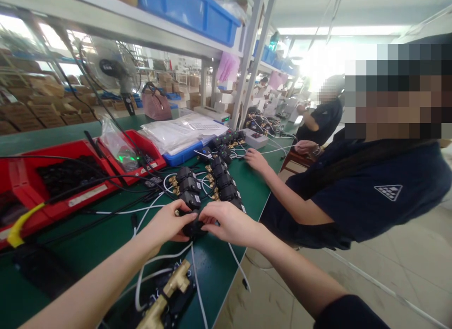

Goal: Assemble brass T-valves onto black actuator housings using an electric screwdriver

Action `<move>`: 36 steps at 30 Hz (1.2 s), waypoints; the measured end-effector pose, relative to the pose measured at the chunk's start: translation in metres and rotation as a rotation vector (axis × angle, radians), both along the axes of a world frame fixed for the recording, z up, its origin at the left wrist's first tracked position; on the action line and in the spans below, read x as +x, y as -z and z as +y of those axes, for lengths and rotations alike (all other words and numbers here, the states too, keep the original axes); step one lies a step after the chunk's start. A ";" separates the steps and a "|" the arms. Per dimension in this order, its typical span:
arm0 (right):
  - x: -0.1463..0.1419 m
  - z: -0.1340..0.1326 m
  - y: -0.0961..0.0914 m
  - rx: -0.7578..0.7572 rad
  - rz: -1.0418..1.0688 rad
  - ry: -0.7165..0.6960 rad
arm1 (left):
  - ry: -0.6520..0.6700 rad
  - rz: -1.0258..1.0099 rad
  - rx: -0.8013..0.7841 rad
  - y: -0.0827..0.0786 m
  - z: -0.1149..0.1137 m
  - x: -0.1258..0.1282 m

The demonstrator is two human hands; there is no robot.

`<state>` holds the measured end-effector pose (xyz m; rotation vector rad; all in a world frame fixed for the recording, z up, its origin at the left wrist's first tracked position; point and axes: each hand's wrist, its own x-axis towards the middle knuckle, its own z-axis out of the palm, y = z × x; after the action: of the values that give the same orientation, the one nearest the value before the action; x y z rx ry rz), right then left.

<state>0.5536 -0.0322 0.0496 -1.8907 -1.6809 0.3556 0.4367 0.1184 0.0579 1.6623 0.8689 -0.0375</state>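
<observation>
Our left hand (170,224) had its thumb and fingers closed on a black housing (193,228) low over the green surface (219,258), at the near end of a row of similar black housings (189,185). Our right hand (231,223) met it from the right, thumb and fingers curled together; we could not tell whether they pinched a small part or only pressed the housing, since the fingers hid the contact.

A second row of black units (225,180) with brass fittings (215,193) stood just beyond our right hand, so a sideways slip of the wrist could, we judged, have knocked it out of line. White cables ran close about our hands: one straight cable (198,286) led nearer to us, and another (235,258) hung past the right edge with its black connector (245,284) over the floor. A sleeve or leg catching that loose end might have tugged whatever it was joined to. A brass valve body (178,278) lay near us, under our forearms, where a dropped housing could strike it. A co-worker's hand (257,161) rested farther off, past the second row, leaving little spare room.
</observation>
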 end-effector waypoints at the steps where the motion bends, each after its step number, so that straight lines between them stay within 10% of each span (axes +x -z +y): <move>1: -0.001 0.001 -0.001 -0.007 -0.008 0.003 | -0.001 -0.001 -0.002 0.000 0.000 0.000; 15: -0.009 -0.002 0.006 -0.012 0.001 0.078 | -0.014 -0.014 -0.029 0.001 0.000 0.000; 30: -0.011 -0.014 0.039 0.156 0.973 0.119 | -0.031 0.001 -0.044 -0.002 -0.004 0.000; 36: -0.012 -0.018 0.043 0.195 0.987 0.152 | -0.040 0.007 -0.048 -0.008 -0.007 0.001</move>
<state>0.5420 -0.0504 0.0071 -1.3183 -0.8587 0.8512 0.4373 0.1112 0.0658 1.6007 0.9002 -0.0363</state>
